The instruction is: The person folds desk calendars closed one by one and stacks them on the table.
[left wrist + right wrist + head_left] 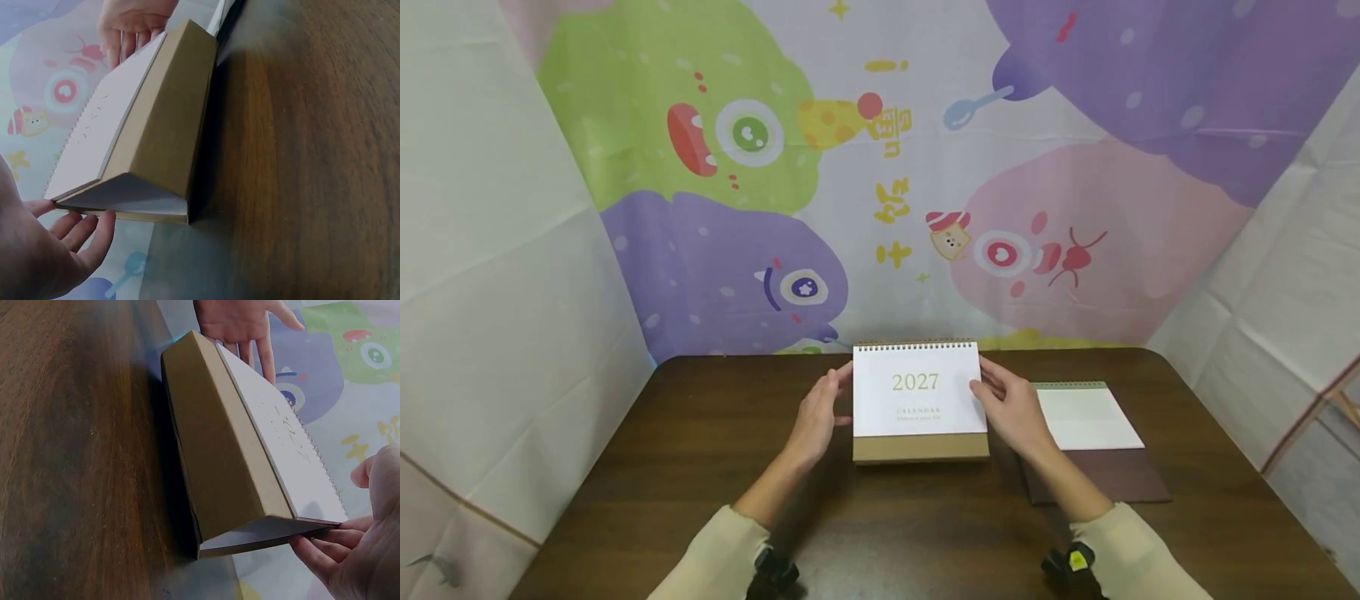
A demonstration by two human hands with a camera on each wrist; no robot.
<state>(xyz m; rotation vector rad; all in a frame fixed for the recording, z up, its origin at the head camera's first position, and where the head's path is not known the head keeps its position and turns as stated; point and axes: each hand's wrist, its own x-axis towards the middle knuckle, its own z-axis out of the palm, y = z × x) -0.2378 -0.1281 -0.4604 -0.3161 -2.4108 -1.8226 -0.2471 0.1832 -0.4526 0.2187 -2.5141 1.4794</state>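
A spiral-bound desk calendar (917, 392), white with gold "2027" and a tan card stand, is in the middle of the head view, its cover facing me. From the side, in both wrist views, the stand is unfolded into a hollow wedge. My left hand (815, 417) is at its left side, with extended fingers touching the edge of the back panel (150, 217). At the right side is my right hand (1017, 410), its fingers on the back panel's edge and its thumb raised beside the cover in the right wrist view.
Right of my right hand lies a second calendar (1090, 417), with a blank white page, green binding and dark brown base, partly hidden by my forearm. Both are on a dark wooden table (700, 467). A cartoon-printed cloth (910, 300) hangs behind; pale cloth walls (497, 250) flank the table.
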